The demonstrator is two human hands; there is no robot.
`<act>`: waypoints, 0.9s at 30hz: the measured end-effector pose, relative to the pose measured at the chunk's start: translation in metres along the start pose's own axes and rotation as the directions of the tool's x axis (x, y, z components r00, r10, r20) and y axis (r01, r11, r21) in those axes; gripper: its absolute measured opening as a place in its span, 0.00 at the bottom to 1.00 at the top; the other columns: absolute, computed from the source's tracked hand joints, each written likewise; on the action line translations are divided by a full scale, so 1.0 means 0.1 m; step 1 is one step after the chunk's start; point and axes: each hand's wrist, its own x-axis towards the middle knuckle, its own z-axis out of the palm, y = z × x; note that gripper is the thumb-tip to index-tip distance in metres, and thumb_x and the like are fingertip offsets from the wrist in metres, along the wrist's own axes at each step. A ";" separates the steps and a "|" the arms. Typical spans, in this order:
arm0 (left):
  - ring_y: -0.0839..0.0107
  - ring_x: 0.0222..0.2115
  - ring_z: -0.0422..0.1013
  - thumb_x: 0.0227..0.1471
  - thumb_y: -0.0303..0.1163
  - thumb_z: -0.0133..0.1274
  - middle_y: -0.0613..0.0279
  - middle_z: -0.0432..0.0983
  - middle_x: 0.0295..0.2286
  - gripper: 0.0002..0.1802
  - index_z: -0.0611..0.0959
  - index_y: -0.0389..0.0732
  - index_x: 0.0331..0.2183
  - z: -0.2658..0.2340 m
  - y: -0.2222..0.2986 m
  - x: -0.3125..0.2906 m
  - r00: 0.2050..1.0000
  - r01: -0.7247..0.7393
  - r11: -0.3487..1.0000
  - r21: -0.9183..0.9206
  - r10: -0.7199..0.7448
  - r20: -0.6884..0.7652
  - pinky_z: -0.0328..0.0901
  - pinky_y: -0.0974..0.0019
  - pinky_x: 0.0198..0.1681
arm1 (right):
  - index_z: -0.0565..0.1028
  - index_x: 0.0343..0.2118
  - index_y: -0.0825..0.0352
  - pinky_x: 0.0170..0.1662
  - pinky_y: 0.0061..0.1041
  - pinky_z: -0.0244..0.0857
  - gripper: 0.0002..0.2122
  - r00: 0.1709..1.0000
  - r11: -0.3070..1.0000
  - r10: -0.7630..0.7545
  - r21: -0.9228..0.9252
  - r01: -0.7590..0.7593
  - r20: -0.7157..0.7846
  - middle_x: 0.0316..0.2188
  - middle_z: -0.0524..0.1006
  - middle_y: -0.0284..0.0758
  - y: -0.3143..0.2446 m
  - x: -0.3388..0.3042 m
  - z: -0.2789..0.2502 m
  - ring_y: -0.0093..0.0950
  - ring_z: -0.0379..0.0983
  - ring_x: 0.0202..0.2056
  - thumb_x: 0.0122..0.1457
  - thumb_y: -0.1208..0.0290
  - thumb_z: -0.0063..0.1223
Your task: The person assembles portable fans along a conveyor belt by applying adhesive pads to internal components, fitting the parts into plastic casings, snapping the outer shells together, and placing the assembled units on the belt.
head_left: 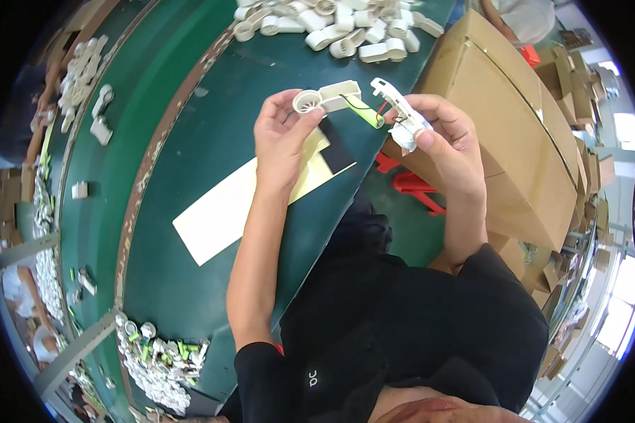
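My left hand (281,134) grips a cream plastic housing shell (340,92) by its round, vented end, fingers closed around it. In my right hand (450,144) is a white plastic casing part (398,106), pinched between thumb and fingers. A green cylindrical battery (366,113) lies between the two pieces, with thin red and black wires beside it running toward the casing part. Both hands are raised over the green work table (212,141). Beneath my left hand, a pale yellow sheet (222,211) and a black piece (337,150) rest on the table.
Many cream housing shells (374,32) are piled at the table's far end. White parts and green batteries (166,363) form a heap at the near left. Left of the table runs a green conveyor belt (95,211). A large cardboard box (501,106) and red stool (420,187) stand right.
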 end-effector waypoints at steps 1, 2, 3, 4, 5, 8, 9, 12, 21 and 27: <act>0.68 0.46 0.76 0.57 0.22 0.62 0.55 0.76 0.44 0.23 0.73 0.36 0.52 -0.06 0.14 -0.13 0.999 0.038 0.988 -0.147 -0.043 -0.031 0.73 0.62 0.54 | 0.73 0.56 0.74 0.47 0.20 0.71 0.19 1.000 1.000 0.005 0.004 -0.005 0.009 0.45 0.81 0.38 0.02 0.03 0.07 0.20 0.77 0.44 0.65 0.74 0.59; 0.67 0.46 0.76 0.58 0.22 0.61 0.55 0.76 0.44 0.24 0.72 0.36 0.54 -0.11 0.25 -0.25 0.995 0.067 0.954 -0.293 -0.087 -0.055 0.74 0.60 0.55 | 0.74 0.56 0.74 0.47 0.21 0.71 0.19 1.000 1.000 0.006 0.011 -0.006 0.025 0.45 0.82 0.38 0.02 0.06 0.13 0.20 0.77 0.44 0.65 0.74 0.59; 0.62 0.47 0.77 0.61 0.24 0.58 0.49 0.76 0.46 0.24 0.70 0.37 0.57 -0.20 0.31 -0.37 0.992 0.047 0.930 -0.366 -0.088 -0.094 0.74 0.55 0.56 | 0.74 0.56 0.74 0.48 0.21 0.71 0.18 0.999 1.000 0.008 0.019 -0.009 0.048 0.45 0.82 0.38 0.02 0.09 0.21 0.20 0.77 0.44 0.65 0.74 0.59; 0.62 0.47 0.77 0.61 0.24 0.58 0.49 0.76 0.46 0.24 0.70 0.37 0.57 -0.26 0.36 -0.48 0.989 0.035 0.931 -0.364 -0.085 -0.122 0.74 0.55 0.56 | 0.74 0.56 0.75 0.50 0.22 0.70 0.18 0.995 0.999 0.027 0.019 -0.029 0.095 0.46 0.81 0.38 0.04 0.11 0.23 0.22 0.76 0.46 0.64 0.75 0.59; 0.59 0.49 0.77 0.62 0.26 0.58 0.46 0.75 0.48 0.24 0.70 0.37 0.57 -0.29 0.41 -0.58 0.982 0.024 0.926 -0.378 -0.092 -0.163 0.74 0.54 0.56 | 0.74 0.56 0.75 0.50 0.22 0.70 0.18 0.993 0.999 0.038 0.029 -0.042 0.116 0.46 0.81 0.38 0.07 0.12 0.30 0.22 0.76 0.46 0.64 0.75 0.59; 0.53 0.52 0.76 0.66 0.31 0.54 0.37 0.74 0.52 0.24 0.69 0.33 0.58 -0.43 0.43 -0.82 0.962 0.039 0.907 -0.420 -0.147 -0.230 0.72 0.51 0.57 | 0.74 0.55 0.75 0.52 0.21 0.68 0.18 0.985 0.999 0.030 0.029 -0.036 0.170 0.47 0.78 0.37 0.09 0.17 0.51 0.23 0.74 0.48 0.62 0.80 0.59; 0.53 0.51 0.76 0.66 0.31 0.53 0.37 0.74 0.51 0.23 0.70 0.32 0.58 -0.46 0.43 -0.89 0.952 0.069 0.893 -0.445 -0.193 -0.238 0.72 0.52 0.57 | 0.74 0.55 0.75 0.52 0.21 0.68 0.18 0.981 0.998 0.044 0.034 -0.051 0.190 0.47 0.78 0.37 0.07 0.21 0.55 0.23 0.74 0.48 0.62 0.80 0.59; 0.55 0.46 0.79 0.70 0.38 0.48 0.42 0.77 0.48 0.22 0.72 0.34 0.57 -0.54 0.40 -1.05 0.950 0.084 0.875 -0.477 -0.214 -0.226 0.75 0.54 0.52 | 0.76 0.53 0.73 0.53 0.25 0.66 0.17 0.932 0.979 -0.056 -0.163 0.121 0.359 0.46 0.76 0.37 0.02 0.33 0.66 0.25 0.72 0.49 0.61 0.82 0.59; 0.76 0.30 0.73 0.72 0.48 0.44 0.59 0.79 0.33 0.24 0.75 0.41 0.58 -0.60 0.44 -1.25 0.954 0.242 0.934 -0.264 -0.279 -0.111 0.69 0.70 0.32 | 0.79 0.49 0.70 0.54 0.32 0.67 0.16 0.708 0.823 -0.077 -0.356 0.443 0.702 0.50 0.75 0.46 -0.18 0.56 0.89 0.37 0.73 0.52 0.56 0.81 0.59; 0.80 0.31 0.72 0.70 0.48 0.47 0.66 0.79 0.36 0.23 0.78 0.41 0.55 -0.45 0.59 -1.32 0.960 0.251 0.951 -0.180 -0.268 -0.077 0.68 0.73 0.31 | 0.81 0.47 0.67 0.49 0.31 0.71 0.18 0.633 0.721 -0.068 -0.401 0.565 0.771 0.51 0.77 0.42 -0.13 0.65 1.07 0.38 0.75 0.51 0.52 0.86 0.60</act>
